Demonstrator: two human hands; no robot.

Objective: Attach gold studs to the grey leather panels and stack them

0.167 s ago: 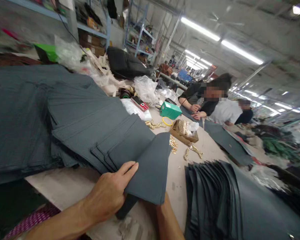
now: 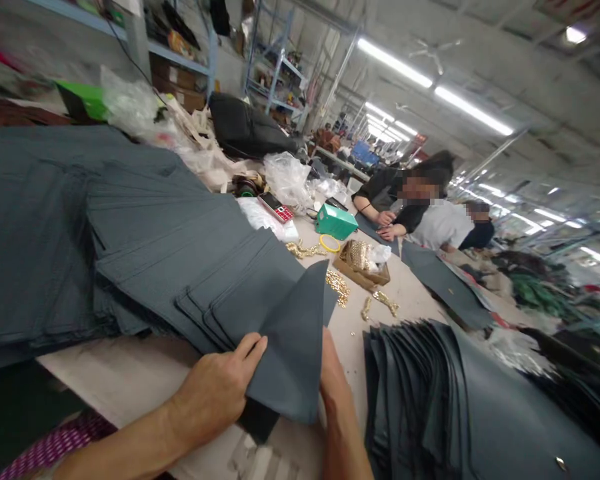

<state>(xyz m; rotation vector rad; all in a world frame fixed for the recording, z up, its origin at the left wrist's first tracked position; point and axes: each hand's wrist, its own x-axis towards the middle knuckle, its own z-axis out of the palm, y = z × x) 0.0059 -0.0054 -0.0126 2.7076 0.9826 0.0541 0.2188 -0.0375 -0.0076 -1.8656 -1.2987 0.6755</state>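
Observation:
A dark grey-blue leather-like panel [image 2: 293,353] is bent up at the front of the fanned stack. My left hand [image 2: 217,387] pinches its near left edge, thumb and forefinger on top. At the panel's right edge is my right hand [image 2: 334,373], partly behind it, its fingers hidden. The wide stack of similar panels [image 2: 180,233] spreads to the left. To the right of my right hand stands another bunch of dark panels [image 2: 430,393], folded over with edges fanned. A darker flap [image 2: 260,420] shows under the held panel.
Gold-coloured metal pieces [image 2: 337,287] lie beyond the panel, near a small cardboard box [image 2: 363,270]. Farther back are a green box [image 2: 336,221], a yellow ring [image 2: 329,243] and a phone [image 2: 276,207]. A co-worker [image 2: 405,193] bends over the table's far side.
My right hand has risen along the panel's right edge and shows more. The panel's right side is more curled, and a sheet beneath shows at its upper right.

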